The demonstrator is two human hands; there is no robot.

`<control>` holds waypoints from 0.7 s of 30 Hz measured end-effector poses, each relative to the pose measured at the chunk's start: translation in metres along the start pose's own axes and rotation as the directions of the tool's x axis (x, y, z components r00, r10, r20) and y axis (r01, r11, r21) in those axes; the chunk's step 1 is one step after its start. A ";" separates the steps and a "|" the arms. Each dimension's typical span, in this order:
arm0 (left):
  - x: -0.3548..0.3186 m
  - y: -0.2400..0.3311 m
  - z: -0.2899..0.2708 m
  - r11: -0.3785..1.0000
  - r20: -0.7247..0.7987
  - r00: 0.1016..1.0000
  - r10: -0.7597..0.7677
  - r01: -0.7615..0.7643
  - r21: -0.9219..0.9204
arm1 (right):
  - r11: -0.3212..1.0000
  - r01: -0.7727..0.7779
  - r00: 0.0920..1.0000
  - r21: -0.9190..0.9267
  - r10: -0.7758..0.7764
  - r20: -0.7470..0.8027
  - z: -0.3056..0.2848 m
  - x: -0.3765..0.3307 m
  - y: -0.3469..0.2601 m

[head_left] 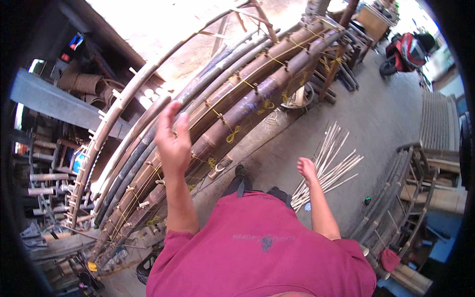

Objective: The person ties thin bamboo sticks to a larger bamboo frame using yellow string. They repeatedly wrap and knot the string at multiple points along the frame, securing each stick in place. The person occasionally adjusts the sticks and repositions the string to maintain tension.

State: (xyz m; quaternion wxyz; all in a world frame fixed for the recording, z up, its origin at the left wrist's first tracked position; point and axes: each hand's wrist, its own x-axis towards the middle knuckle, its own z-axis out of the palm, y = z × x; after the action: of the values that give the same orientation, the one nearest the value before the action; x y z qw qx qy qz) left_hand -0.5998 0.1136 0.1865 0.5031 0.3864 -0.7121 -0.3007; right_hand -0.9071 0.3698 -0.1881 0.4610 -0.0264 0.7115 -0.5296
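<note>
My left hand (pixel 174 143) is raised over long bamboo poles (pixel 213 136) tied with yellow cord (pixel 232 134). Its thumb and fingers are apart, and I see nothing between them. Whether it touches a pole, I cannot tell. To the right, my right hand (pixel 308 169) is held above the floor, its fingers loosely bent and nothing visible in them. Close beside and beneath it in the picture, a fan of thin pale sticks (pixel 329 166) lies on the floor. Short pegs stand up along the tied poles.
A curved bamboo frame with pegs (pixel 111 119) arches at the left. A red and black motorcycle (pixel 408 52) stands far right on the concrete floor (pixel 366 109). Bamboo furniture (pixel 401 198) lines the right side. A round basin (pixel 299 96) sits near the poles' far end.
</note>
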 end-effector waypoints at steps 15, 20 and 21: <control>0.012 -0.257 0.116 0.769 0.229 0.923 -0.309 0.101 0.632 | 0.601 0.047 0.881 0.798 -0.401 0.251 0.337 0.004 -0.186; 0.013 -0.274 0.116 0.920 0.153 0.968 -0.198 0.130 0.370 | 0.166 0.939 0.338 -0.300 -0.286 0.897 0.414 -0.034 -0.289; 0.007 -0.278 0.109 0.814 0.185 0.936 -0.300 0.150 0.561 | -0.247 0.873 0.327 -0.420 -0.342 0.881 0.422 -0.013 -0.299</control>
State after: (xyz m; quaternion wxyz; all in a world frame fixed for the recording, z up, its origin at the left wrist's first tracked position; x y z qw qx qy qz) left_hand -0.6360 -0.0324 -0.0715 0.2351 0.5503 -0.7770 -0.1952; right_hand -0.7456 -0.0624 0.0466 0.1270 -0.7838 0.5943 -0.1276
